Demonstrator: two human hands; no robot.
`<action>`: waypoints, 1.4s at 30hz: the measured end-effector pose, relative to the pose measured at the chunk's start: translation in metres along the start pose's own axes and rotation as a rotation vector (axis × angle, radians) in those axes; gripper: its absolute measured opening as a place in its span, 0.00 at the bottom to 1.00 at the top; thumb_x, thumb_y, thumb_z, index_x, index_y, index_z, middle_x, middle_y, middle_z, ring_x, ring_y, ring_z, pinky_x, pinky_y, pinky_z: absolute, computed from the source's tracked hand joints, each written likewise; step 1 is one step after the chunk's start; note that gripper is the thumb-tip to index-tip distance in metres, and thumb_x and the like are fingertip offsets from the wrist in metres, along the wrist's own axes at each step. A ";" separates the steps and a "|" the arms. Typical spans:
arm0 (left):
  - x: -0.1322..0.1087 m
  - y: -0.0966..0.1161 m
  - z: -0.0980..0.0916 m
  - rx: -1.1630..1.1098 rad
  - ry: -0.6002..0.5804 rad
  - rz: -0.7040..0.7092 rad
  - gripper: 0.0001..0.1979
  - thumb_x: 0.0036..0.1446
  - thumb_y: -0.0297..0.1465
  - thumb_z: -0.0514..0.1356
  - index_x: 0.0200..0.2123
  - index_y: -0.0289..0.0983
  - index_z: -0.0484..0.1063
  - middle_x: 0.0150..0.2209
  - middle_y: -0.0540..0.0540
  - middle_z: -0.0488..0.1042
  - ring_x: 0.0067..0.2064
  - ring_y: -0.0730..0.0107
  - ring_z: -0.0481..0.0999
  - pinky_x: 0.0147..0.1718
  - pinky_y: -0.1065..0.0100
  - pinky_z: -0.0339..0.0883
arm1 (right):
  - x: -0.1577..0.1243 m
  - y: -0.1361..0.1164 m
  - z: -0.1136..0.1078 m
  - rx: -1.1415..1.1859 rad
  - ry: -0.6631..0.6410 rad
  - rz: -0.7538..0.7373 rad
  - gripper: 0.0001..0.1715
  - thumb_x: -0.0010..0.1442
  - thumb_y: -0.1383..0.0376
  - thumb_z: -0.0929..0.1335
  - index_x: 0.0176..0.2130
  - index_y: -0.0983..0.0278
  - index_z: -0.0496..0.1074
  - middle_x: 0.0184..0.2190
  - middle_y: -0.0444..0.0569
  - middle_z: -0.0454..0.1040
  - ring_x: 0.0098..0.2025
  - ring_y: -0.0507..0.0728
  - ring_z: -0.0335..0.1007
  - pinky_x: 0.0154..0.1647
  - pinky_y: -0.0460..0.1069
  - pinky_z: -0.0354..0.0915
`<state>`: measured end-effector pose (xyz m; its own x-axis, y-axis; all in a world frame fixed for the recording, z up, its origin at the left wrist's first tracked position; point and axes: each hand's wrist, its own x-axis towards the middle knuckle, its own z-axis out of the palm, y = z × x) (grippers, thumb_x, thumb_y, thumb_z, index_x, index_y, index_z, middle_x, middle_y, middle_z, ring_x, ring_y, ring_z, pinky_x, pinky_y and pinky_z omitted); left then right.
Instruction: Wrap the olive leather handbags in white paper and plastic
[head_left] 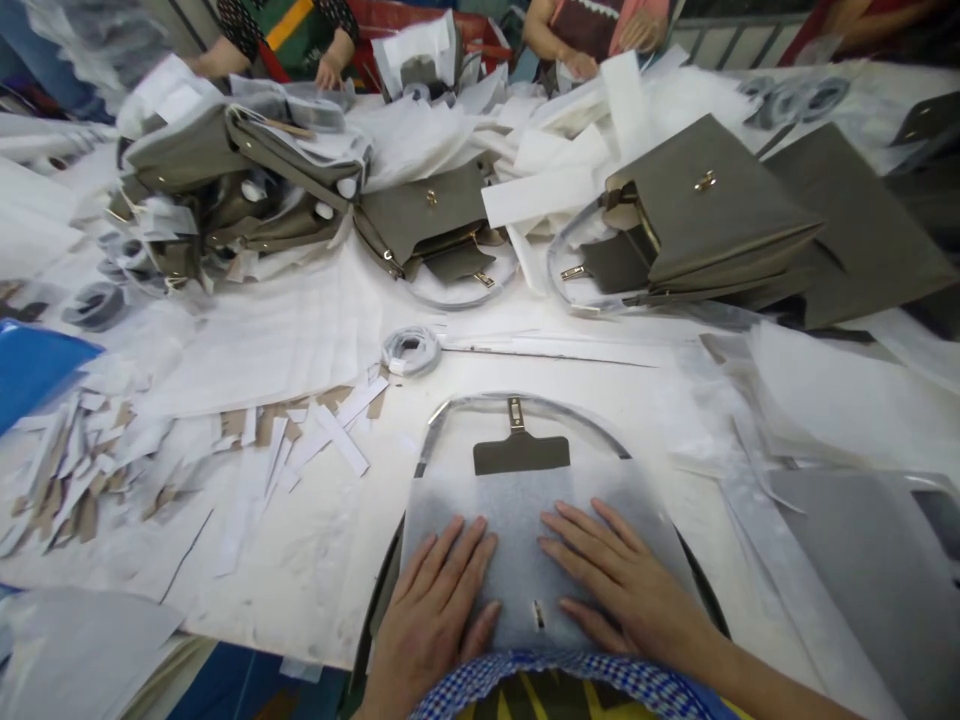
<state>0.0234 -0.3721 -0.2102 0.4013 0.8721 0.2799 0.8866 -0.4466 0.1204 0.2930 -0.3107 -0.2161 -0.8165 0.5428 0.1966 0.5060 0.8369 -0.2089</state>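
An olive handbag wrapped in thin white tissue (517,500) lies flat in front of me, its olive tab (521,455) and gold clasp poking out at the top under a plastic-covered curved handle (525,408). My left hand (435,610) rests flat on the tissue at the lower left, fingers stretched out. My right hand (611,580) lies flat on the tissue at the lower right, fingers spread. Neither hand holds anything.
A roll of white tape (410,350) and scattered paper strips (225,440) lie to the left. Several olive handbags (705,215) and heaps of tissue fill the far side. Other people's hands (330,70) work at the back edge. Plastic sheets (840,420) lie right.
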 end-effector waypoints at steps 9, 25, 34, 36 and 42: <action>0.046 -0.022 -0.009 -0.097 -0.172 -0.078 0.25 0.65 0.44 0.55 0.59 0.35 0.67 0.58 0.43 0.73 0.59 0.55 0.69 0.66 0.50 0.45 | 0.022 0.019 -0.018 -0.057 -0.086 0.260 0.30 0.69 0.54 0.62 0.62 0.70 0.64 0.60 0.58 0.70 0.61 0.65 0.64 0.66 0.64 0.54; 0.058 -0.027 -0.031 -0.251 -0.355 -0.080 0.16 0.62 0.46 0.57 0.37 0.38 0.69 0.33 0.45 0.73 0.39 0.56 0.73 0.42 0.53 0.69 | 0.041 0.023 -0.049 0.168 -0.236 0.317 0.16 0.65 0.52 0.65 0.35 0.61 0.72 0.32 0.49 0.73 0.37 0.61 0.69 0.43 0.56 0.61; 0.063 -0.031 -0.009 -0.090 -0.405 -0.026 0.18 0.67 0.44 0.51 0.30 0.39 0.67 0.25 0.47 0.73 0.29 0.60 0.73 0.32 0.59 0.65 | 0.045 0.028 -0.022 -0.007 -0.319 0.300 0.19 0.69 0.53 0.60 0.33 0.59 0.71 0.22 0.48 0.75 0.26 0.62 0.73 0.26 0.53 0.59; 0.062 -0.031 -0.004 -0.072 -0.399 -0.035 0.19 0.66 0.46 0.52 0.30 0.39 0.67 0.24 0.48 0.73 0.29 0.61 0.73 0.31 0.60 0.65 | 0.047 0.028 -0.019 -0.039 -0.345 0.308 0.20 0.69 0.51 0.60 0.34 0.59 0.71 0.21 0.47 0.75 0.24 0.62 0.73 0.24 0.52 0.57; 0.060 -0.021 -0.001 -0.083 -0.342 -0.121 0.15 0.64 0.43 0.57 0.44 0.37 0.70 0.36 0.45 0.77 0.38 0.59 0.76 0.42 0.54 0.70 | 0.050 0.027 -0.017 -0.133 -0.381 0.324 0.20 0.68 0.49 0.61 0.37 0.61 0.70 0.21 0.49 0.75 0.23 0.63 0.74 0.22 0.50 0.56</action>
<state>0.0290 -0.3103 -0.1952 0.3605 0.9298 -0.0740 0.9164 -0.3383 0.2140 0.2707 -0.2595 -0.1959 -0.6431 0.7316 -0.2262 0.7601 0.6457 -0.0728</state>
